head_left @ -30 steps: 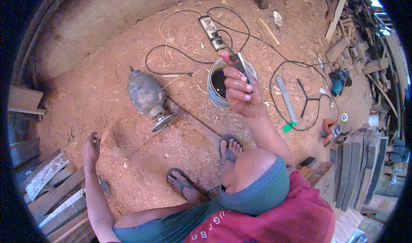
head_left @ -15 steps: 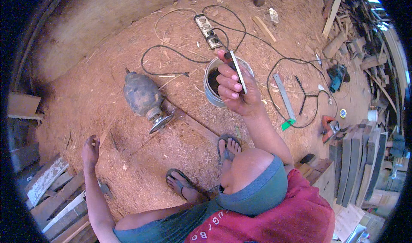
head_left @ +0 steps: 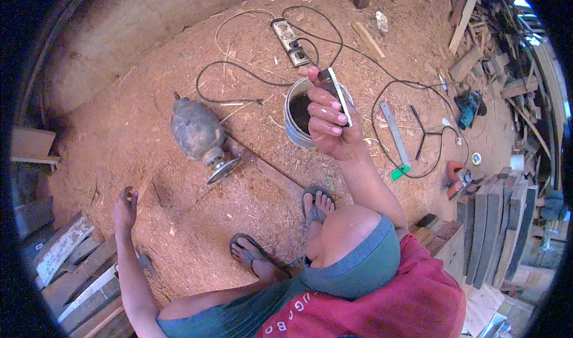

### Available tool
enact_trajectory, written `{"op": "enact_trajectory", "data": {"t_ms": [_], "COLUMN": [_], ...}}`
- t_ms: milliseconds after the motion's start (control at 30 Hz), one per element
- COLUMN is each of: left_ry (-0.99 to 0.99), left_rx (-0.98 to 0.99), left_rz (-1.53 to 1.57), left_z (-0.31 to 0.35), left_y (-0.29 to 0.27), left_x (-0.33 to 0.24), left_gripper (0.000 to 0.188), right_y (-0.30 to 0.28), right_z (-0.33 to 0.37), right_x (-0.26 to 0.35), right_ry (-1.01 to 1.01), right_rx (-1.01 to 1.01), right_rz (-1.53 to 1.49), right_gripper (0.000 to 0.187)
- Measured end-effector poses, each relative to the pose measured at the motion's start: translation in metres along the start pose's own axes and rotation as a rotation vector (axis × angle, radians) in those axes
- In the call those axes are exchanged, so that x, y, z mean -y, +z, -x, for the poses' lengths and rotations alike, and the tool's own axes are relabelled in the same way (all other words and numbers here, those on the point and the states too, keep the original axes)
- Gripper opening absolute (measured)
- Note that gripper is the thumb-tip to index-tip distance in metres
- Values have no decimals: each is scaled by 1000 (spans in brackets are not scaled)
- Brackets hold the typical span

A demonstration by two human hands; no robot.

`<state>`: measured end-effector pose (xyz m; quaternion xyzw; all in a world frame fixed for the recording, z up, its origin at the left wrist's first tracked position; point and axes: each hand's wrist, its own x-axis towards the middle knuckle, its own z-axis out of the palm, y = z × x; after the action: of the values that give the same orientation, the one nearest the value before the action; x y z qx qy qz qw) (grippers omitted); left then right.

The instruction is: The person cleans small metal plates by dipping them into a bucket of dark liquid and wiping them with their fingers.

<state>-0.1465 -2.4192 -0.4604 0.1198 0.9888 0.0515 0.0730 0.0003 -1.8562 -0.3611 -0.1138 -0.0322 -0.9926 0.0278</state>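
My right hand (head_left: 329, 123) is raised in front of me and grips a flat, dark scraper-like blade (head_left: 335, 87) with a pale edge. It hovers just over a grey bucket (head_left: 292, 132) holding dark liquid. My left hand (head_left: 125, 207) rests far out to the left on the sawdust floor, fingers loosely bent, next to a thin wooden stick (head_left: 145, 183); I cannot see anything held in it. My feet in sandals (head_left: 253, 255) are planted below the bucket.
A dusty grey angle grinder (head_left: 200, 136) lies left of the bucket, on a wooden strip. A power strip (head_left: 289, 41) and black cables loop across the sawdust floor. A metal ruler (head_left: 395, 133), tools and stacked planks (head_left: 501, 230) lie at right; more boards (head_left: 65, 266) at lower left.
My right hand has lifted the blade slightly and turned it over the bucket. The view has shifted a little; my left hand stays on the ground.
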Motion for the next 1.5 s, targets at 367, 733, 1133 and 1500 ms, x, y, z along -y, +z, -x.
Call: {"op": "enact_trajectory", "data": {"t_ms": [367, 733, 1133, 1500], "left_ry": [-40, -12, -141, -65], "left_rx": [42, -16, 76, 68], "left_rz": [114, 82, 99, 72], "left_z": [-3, 5, 16, 0], "left_y": [0, -1, -4, -3], "left_x": [-5, 1, 36, 10], "left_gripper": [37, 36, 40, 42], "right_y": [-84, -200, -95, -66], "right_z": [7, -45, -1, -18], "right_x": [105, 110, 95, -106], "right_ry": [349, 1455, 456, 328], "right_rx": [-448, -238, -620, 103], "right_rz": [1841, 2711, 2031, 2243], "right_gripper": [32, 28, 24, 24]}}
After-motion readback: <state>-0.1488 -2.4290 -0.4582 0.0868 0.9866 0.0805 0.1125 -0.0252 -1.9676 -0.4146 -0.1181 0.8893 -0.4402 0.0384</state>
